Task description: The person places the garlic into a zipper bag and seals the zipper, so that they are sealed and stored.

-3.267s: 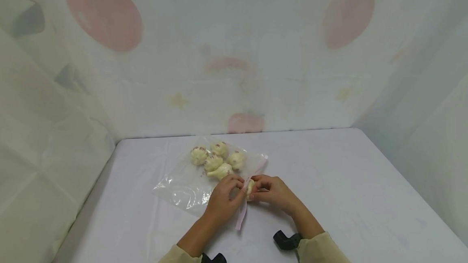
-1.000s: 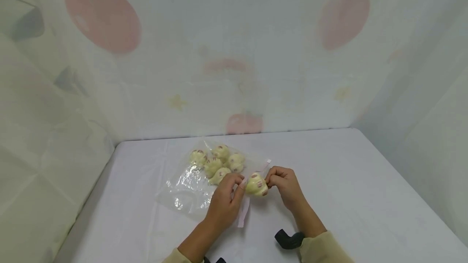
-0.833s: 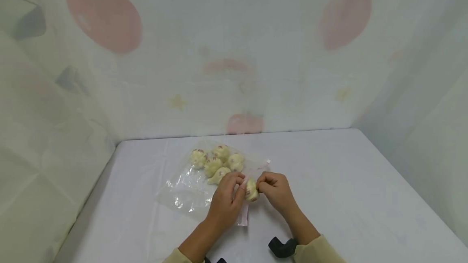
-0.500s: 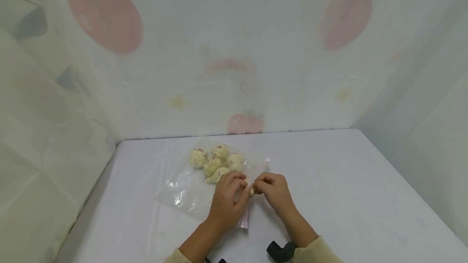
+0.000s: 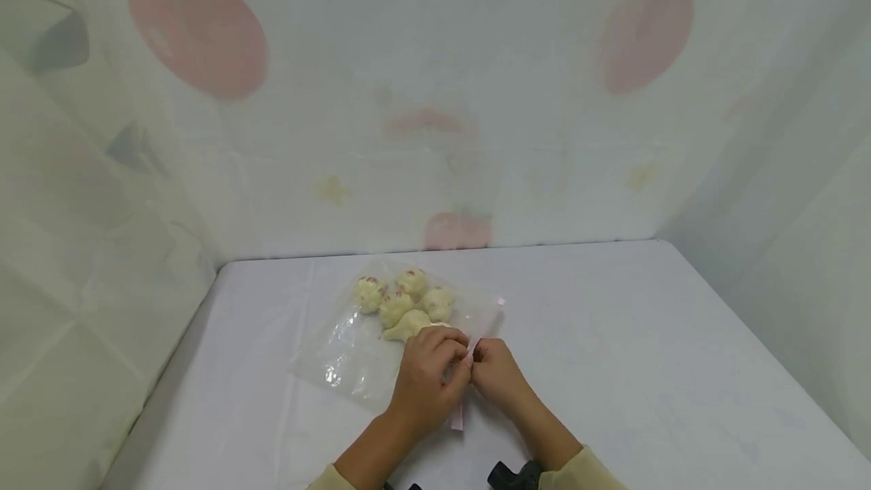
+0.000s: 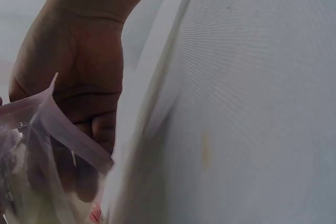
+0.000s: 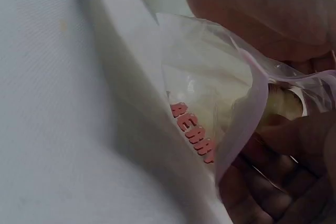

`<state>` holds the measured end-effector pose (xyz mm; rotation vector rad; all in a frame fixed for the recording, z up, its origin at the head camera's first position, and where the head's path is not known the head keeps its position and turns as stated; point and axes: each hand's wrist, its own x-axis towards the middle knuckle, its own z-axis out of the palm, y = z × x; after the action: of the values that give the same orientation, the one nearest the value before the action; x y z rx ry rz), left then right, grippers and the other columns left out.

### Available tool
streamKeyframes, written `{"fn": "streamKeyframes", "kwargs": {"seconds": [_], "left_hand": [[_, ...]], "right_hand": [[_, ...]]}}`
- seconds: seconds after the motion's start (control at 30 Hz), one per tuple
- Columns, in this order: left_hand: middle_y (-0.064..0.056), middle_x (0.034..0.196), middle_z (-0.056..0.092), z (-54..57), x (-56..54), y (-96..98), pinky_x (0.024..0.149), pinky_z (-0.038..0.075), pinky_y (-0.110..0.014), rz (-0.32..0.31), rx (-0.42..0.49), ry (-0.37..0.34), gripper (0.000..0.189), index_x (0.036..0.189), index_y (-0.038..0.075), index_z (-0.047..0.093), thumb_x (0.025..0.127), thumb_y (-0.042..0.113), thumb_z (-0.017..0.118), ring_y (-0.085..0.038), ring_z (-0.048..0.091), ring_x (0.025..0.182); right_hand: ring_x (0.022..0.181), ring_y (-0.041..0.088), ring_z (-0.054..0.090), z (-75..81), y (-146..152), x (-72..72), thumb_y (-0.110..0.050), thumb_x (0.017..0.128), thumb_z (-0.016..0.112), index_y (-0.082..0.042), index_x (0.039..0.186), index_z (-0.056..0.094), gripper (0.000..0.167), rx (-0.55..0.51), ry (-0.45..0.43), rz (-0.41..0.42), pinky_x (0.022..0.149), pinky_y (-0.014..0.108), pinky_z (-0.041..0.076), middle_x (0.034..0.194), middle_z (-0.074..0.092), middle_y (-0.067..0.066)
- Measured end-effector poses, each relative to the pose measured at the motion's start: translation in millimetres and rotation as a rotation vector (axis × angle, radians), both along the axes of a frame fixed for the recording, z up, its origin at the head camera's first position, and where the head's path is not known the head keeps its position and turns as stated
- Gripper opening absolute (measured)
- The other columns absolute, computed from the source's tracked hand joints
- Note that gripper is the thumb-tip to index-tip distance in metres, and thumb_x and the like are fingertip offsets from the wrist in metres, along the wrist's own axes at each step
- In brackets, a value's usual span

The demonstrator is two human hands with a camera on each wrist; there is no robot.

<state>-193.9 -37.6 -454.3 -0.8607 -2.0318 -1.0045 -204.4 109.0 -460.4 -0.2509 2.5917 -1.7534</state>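
A clear zip bag (image 5: 350, 358) with a pale pink strip (image 5: 457, 419) along its mouth lies flat on the table, mouth to the right. Several whitish garlic bulbs (image 5: 396, 309) with purple streaks sit inside it. My left hand (image 5: 429, 376) pinches the bag's mouth edge between thumb and fingers. At the opening, my right hand (image 5: 500, 376) holds another garlic bulb (image 7: 284, 102), its fingers curled close to it and partly within the mouth. The head view hides that bulb behind both hands. Red letters (image 7: 194, 132) show through the bag in the right wrist view.
A white cloth covers the table (image 5: 612, 339). Behind it hangs a pale curtain (image 5: 544, 134) with fruit prints, and more curtain closes in both sides. A black curved piece (image 5: 515, 476) sits at the right wrist by the sleeve.
The right hand has brought the garlic bulb leftward from outside the bag to its mouth, where it has gone out of the head view. The left hand stays at the bag's edge.
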Motion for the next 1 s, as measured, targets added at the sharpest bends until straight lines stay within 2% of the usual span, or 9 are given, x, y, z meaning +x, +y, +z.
{"fn": "streamKeyframes", "kwargs": {"seconds": [0.07, 0.23, 0.37, 0.5, 0.57, 0.67, 0.8, 0.9, 1.0], "left_hand": [[0.004, 0.095, 0.067, 1.0, 1.4, -0.4, 0.077, 0.046, -0.026, -0.001, -0.015, 0.005, 0.01, 0.076, 0.016, 0.063, 0.082, 0.008, 0.067, -0.013, 0.061, 0.092], [0.004, 0.093, 0.066, 3.2, 4.6, 0.4, 0.08, 0.052, -0.026, 0.013, -0.043, 0.011, 0.011, 0.074, 0.015, 0.061, 0.08, 0.007, 0.066, -0.012, 0.06, 0.085], [0.004, 0.095, 0.067, 3.0, 4.9, 2.0, 0.08, 0.054, -0.026, 0.031, -0.041, 0.002, 0.011, 0.074, 0.016, 0.061, 0.08, 0.008, 0.066, -0.012, 0.061, 0.089], [0.005, 0.097, 0.066, 0.1, 5.5, 4.3, 0.075, 0.053, -0.022, 0.035, -0.069, -0.028, 0.009, 0.076, 0.017, 0.062, 0.08, 0.01, 0.067, -0.011, 0.061, 0.092], [0.008, 0.096, 0.064, -2.2, 6.7, 5.5, 0.076, 0.052, -0.021, 0.036, -0.111, -0.065, 0.009, 0.077, 0.018, 0.062, 0.081, 0.013, 0.068, -0.01, 0.061, 0.092], [0.01, 0.091, 0.06, -5.5, 9.9, 6.8, 0.071, 0.049, -0.02, 0.045, -0.204, -0.13, 0.01, 0.078, 0.02, 0.062, 0.081, 0.017, 0.071, -0.008, 0.059, 0.086], [0.009, 0.085, 0.055, -6.9, 14.1, 7.3, 0.062, 0.044, -0.019, 0.057, -0.314, -0.24, 0.015, 0.078, 0.021, 0.059, 0.079, 0.02, 0.074, -0.006, 0.055, 0.075], [0.01, 0.085, 0.055, -6.2, 15.0, 7.0, 0.06, 0.043, -0.018, 0.05, -0.338, -0.343, 0.015, 0.078, 0.021, 0.058, 0.079, 0.02, 0.073, -0.004, 0.053, 0.072], [0.01, 0.082, 0.054, -5.1, 14.4, 6.0, 0.058, 0.041, -0.018, 0.032, -0.333, -0.44, 0.012, 0.079, 0.022, 0.059, 0.079, 0.018, 0.071, -0.002, 0.049, 0.069]], "right_hand": [[0.051, 0.006, 0.037, -2.4, -1.9, 1.2, 0.005, 0.074, 0.058, 0.001, 0.061, 0.053, 0.015, 0.105, 0.041, 0.028, 0.046, 0.02, 0.03, 0.057, 0.042, -0.005], [0.058, 0.008, 0.042, -7.5, -3.0, 2.7, -0.001, 0.084, 0.058, -0.001, 0.071, 0.054, 0.014, 0.193, 0.073, 0.107, 0.052, 0.022, 0.036, 0.066, 0.045, -0.003], [0.07, 0.01, 0.053, -7.8, -1.3, 0.3, -0.002, 0.088, 0.058, 0.002, 0.089, 0.064, 0.007, 0.147, 0.092, 0.116, 0.062, 0.021, 0.044, 0.077, 0.06, 0.003], [0.094, 0.018, 0.065, -5.7, 3.8, -4.5, -0.003, 0.085, 0.064, -0.005, 0.123, 0.064, 0.038, 0.021, 0.104, 0.023, 0.078, 0.026, 0.051, 0.106, 0.071, 0.011], [0.101, 0.021, 0.065, -6.3, 7.3, -7.6, -0.004, 0.084, 0.067, -0.009, 0.131, 0.061, 0.048, 0.045, 0.12, -0.024, 0.083, 0.031, 0.052, 0.115, 0.071, 0.01], [0.1, 0.024, 0.066, -9.3, 13.4, -10.0, -0.009, 0.083, 0.069, -0.012, 0.124, 0.066, 0.041, 0.203, 0.129, -0.049, 0.083, 0.037, 0.052, 0.111, 0.072, 0.008], [0.098, 0.024, 0.067, -14.4, 19.0, -14.2, -0.013, 0.081, 0.072, -0.015, 0.111, 0.073, 0.031, 0.359, 0.132, 0.004, 0.082, 0.04, 0.053, 0.107, 0.073, 0.005], [0.088, 0.02, 0.066, -13.9, 23.2, -18.0, -0.014, 0.08, 0.072, -0.016, 0.102, 0.075, 0.022, 0.34, 0.108, -0.015, 0.075, 0.037, 0.052, 0.097, 0.074, 0.003], [0.078, 0.016, 0.062, -13.1, 31.0, -21.9, -0.014, 0.086, 0.068, -0.014, 0.096, 0.075, 0.012, 0.205, 0.057, -0.149, 0.067, 0.03, 0.05, 0.087, 0.073, 0.002]]}}
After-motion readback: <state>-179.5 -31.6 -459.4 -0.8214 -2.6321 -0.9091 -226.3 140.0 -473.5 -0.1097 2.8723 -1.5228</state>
